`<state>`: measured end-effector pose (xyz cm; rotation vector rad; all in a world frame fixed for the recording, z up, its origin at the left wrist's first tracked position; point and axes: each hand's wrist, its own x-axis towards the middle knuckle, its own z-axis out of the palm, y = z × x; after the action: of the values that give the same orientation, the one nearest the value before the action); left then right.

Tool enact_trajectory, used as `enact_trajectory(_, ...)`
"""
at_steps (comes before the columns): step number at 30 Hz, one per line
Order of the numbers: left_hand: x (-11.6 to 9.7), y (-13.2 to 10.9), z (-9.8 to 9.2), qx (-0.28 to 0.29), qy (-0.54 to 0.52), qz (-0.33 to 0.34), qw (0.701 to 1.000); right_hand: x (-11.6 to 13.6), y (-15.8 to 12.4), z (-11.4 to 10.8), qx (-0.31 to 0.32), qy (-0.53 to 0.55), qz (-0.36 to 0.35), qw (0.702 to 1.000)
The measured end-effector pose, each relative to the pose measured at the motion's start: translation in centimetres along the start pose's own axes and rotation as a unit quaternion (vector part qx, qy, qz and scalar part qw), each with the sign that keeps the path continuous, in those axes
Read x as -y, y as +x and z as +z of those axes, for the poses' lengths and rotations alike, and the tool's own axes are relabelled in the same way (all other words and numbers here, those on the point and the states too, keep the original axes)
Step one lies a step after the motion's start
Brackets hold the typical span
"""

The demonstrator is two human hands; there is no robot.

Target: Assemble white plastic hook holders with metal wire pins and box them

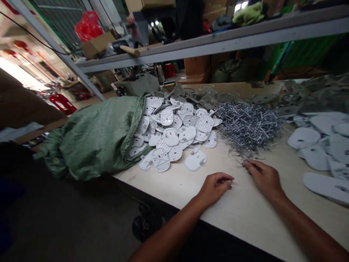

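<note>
Right hand (263, 178) lies with fingertips drawn together by a heap of thin grey steel nails (248, 127), any pinch indeterminable; left hand (215, 188) rests loosely curled near white plastic plates (174, 134) spilling from a green woven sack (92, 140), both lots still largely heaped.

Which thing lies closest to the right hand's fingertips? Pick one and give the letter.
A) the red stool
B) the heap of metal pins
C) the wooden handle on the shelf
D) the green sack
B. The fingertips of the right hand lie just below the heap of metal pins, beside a few stray pins.
</note>
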<state>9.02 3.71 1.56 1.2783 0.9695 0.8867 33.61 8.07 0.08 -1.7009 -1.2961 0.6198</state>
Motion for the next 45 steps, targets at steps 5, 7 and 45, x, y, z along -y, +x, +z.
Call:
enact_trajectory(5,-3.1,-2.1,-6.0,-0.092,0.024,-0.023,0.995,0.0,-0.4,0.0,-0.026,0.006,0.05,0.998)
enact_trajectory(7,-4.6,-3.6,-10.1,-0.197,0.054,-0.001,0.979,0.0,-0.5,0.1,-0.027,-0.018,0.028,0.999)
enact_trajectory(45,-5.3,-6.3,-18.8,-0.269,-0.317,0.052,0.908,1.4,-0.6,0.3,-0.035,0.051,0.095,0.994)
